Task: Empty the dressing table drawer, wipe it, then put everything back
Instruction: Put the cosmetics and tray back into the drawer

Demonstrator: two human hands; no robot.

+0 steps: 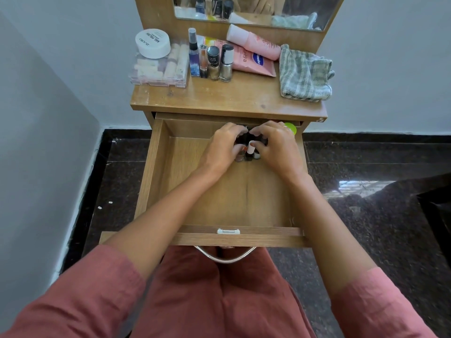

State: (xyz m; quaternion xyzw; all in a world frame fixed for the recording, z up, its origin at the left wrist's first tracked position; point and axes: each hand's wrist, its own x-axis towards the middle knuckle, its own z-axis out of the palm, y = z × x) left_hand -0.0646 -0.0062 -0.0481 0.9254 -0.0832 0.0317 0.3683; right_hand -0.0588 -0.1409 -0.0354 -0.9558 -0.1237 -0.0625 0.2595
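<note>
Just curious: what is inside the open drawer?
In the drawer, near its back, a cluster of small bottles gripped by the left hand and right hand, plus a green lid at the back right. The hands hide how many.

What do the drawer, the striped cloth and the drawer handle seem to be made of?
Drawer: probably laminated board, matte wood-grain print. Striped cloth: soft woven fabric, likely cotton, crumpled folds. Drawer handle: polished metal, it seems, with bright reflections.
</note>
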